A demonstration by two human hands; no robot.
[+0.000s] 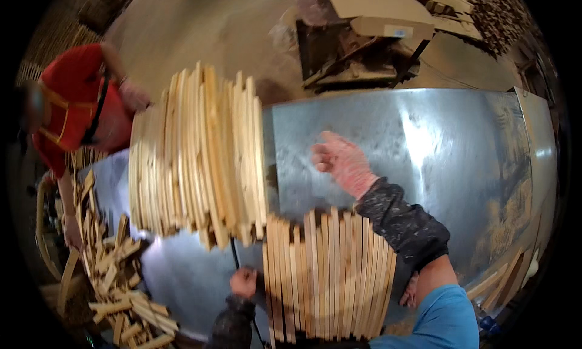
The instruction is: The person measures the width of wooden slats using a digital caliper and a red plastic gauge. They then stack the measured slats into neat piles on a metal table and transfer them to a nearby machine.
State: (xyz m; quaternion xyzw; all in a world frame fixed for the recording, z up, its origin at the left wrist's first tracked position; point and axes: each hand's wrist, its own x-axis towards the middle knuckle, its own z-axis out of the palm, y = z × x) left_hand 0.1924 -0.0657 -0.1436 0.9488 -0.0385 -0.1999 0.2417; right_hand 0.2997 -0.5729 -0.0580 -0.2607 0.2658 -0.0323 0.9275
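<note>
My right hand (344,162), in a pink-and-white glove with a dark, speckled oversleeve, is raised over the metal tabletop (364,121). Its fingers are bent and slightly apart, with nothing in them. Below it stands a row of upright wooden slats (330,270), close in front of me. Left of this row my left hand (244,282) is closed, next to a dark line running along the table; what it holds, if anything, is hidden. Pinkish fingers (410,291) show right of the slats, partly behind my right arm; whose they are I cannot tell.
A larger stack of slats (200,155) stands beyond my left hand. A co-worker in red (79,100) rests one hand near it, the other by a loose slat pile (121,288). Cardboard (382,9) lies on a stand past the far edge; sawdust (509,191) streaks the right side.
</note>
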